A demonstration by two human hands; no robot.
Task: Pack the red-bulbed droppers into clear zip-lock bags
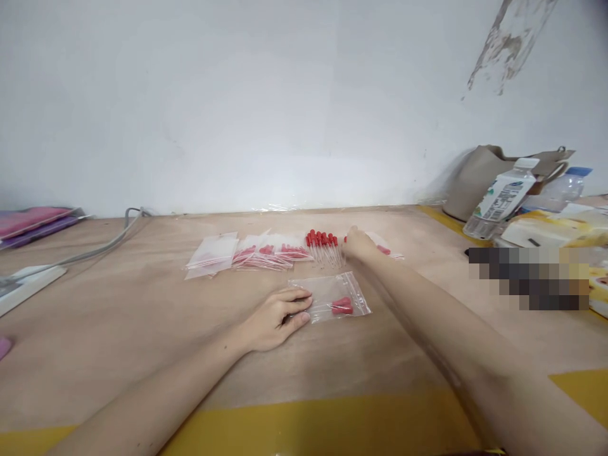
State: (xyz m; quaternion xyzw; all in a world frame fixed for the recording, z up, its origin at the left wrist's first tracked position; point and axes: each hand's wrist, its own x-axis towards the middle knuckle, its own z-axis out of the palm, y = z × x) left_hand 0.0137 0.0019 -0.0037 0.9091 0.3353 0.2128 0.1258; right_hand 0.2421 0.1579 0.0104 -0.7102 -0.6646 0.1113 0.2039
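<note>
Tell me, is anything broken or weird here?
Yes: the wall has a ragged brownish patch at upper right, as if paint peeled off. The white-capped bottle below it looks tilted, maybe partly from the camera.

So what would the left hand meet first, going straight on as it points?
The left hand, touching the clear bag, would probably meet the red pieces inside; depth is unclear.
</note>
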